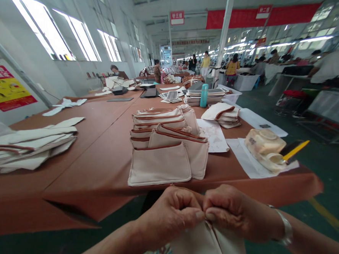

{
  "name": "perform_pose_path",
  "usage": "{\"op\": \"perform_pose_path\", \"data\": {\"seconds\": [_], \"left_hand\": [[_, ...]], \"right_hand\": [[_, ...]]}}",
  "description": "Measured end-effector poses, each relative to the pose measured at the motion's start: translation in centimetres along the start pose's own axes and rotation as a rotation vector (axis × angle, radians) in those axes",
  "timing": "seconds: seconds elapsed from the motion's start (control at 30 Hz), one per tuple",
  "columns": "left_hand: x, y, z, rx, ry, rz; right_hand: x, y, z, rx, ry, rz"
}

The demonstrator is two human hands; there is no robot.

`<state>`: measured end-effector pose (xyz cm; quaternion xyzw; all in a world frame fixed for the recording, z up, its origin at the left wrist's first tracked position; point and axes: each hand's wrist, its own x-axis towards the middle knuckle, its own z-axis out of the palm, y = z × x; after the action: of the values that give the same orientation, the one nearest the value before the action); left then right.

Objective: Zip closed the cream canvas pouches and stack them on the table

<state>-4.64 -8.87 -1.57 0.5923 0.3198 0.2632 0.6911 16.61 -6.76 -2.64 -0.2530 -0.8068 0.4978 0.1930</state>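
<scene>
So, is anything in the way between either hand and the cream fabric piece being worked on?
Nothing visible: the left hand and right hand both pinch the cream fabric directly, in front of the table.

Tall windows (79,38) at 11 o'clock are admitting bright daylight through a pale wall (123,30); a red-and-yellow poster (5,91) is hanging between 9 and 10 o'clock. A red banner (234,19) is spanning 1 o'clock, behind a slanting white pole (224,26). Strip lights (316,39) are glowing at 2 o'clock. A brown-covered counter (97,127) is occupying the centre; green floor (318,175) is showing at 4 o'clock.
</scene>
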Motion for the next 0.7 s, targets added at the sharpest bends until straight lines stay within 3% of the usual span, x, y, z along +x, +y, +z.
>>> {"op": "perform_pose_path", "data": {"seconds": [0.17, 0.33, 0.4, 0.57, 0.63, 0.7], "left_hand": [[-1.4, -0.2, -2.5, 0.179, -0.059, -0.128], [-3.5, 1.3, -5.7, 0.356, -0.138, -0.191], [-3.7, 2.2, -5.4, 0.418, -0.117, -0.140], [-2.7, 4.6, -2.2, 0.636, -0.038, 0.057], [-2.5, 5.4, -1.5, 0.753, -0.021, 0.055], [-2.7, 5.9, -1.3, 0.864, 0.019, -0.010]], "right_hand": [[-0.9, 0.7, 0.4, -0.131, 0.133, 0.024], [-2.0, 1.1, -1.0, -0.062, 0.193, 0.001], [-1.7, 0.8, -1.8, 0.049, 0.149, -0.010], [0.9, -1.8, -2.2, 0.175, -0.025, -0.104], [1.8, -2.7, -1.8, 0.181, -0.114, -0.093], [2.4, -3.1, -1.4, 0.216, -0.125, -0.084]]}}
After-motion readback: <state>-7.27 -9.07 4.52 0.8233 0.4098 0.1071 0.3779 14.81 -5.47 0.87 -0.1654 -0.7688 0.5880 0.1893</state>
